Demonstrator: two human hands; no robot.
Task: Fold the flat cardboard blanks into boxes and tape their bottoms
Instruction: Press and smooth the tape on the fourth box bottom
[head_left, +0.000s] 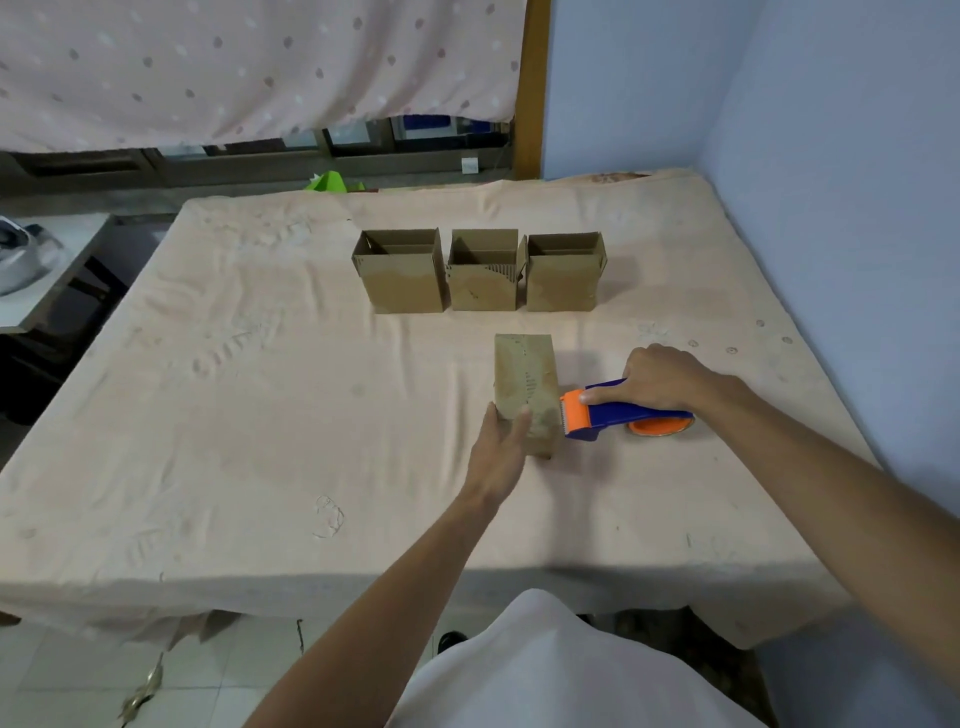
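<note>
Box being worked (525, 384): head view, centre of the frame, lying on its side on the table cloth (260, 389), long axis running away from the person.
Left hand (501, 447): fingers nearly straight and laid against the near end of the box, thumb on its left side.
Right hand (660, 379): fingers curled round the handle of the tape dispenser (613, 413).
Tape dispenser: blue body, orange head just beside the right face of the box; contact cannot be told.
Tape roll (660, 427): orange, under the dispenser, right of centre.
Upright boxes: three in a row above centre, open tops up, left (400, 275), middle (484, 275), right (565, 275).
Surroundings: dotted curtain (208, 62) at upper left, blue wall (779, 104) at upper right.
</note>
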